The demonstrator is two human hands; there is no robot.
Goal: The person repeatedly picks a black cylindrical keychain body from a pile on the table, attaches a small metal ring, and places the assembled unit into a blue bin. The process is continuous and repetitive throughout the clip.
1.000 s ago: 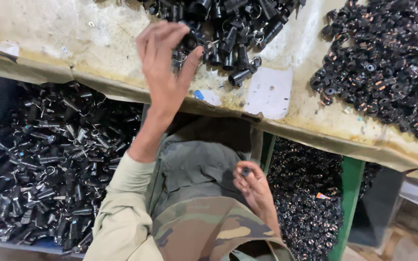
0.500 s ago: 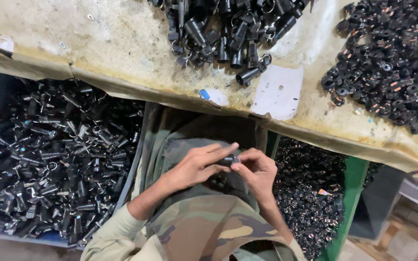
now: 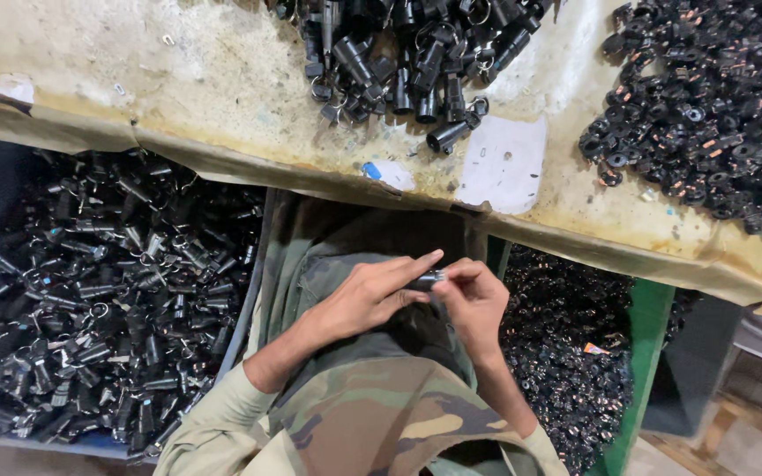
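Both hands meet over my lap, below the table edge. My left hand point(image 3: 365, 298) and my right hand point(image 3: 474, 302) pinch a small black cylindrical part point(image 3: 428, 280) between their fingertips; most of it is hidden by the fingers. On the worn table point(image 3: 178, 79) above lies a heap of black tubes with metal rings point(image 3: 407, 53). To the right sits a heap of small black caps with copper contacts point(image 3: 707, 106).
A bin of black tubes with rings point(image 3: 108, 291) stands at my left below the table. A green-edged bin of small black parts point(image 3: 575, 353) stands at my right. A white paper scrap point(image 3: 504, 163) and a blue-tipped scrap point(image 3: 385, 174) lie near the table edge.
My left hand came down from the tube heap on the table to my lap and joined the right hand on the small part. Since then both hands have stayed together.
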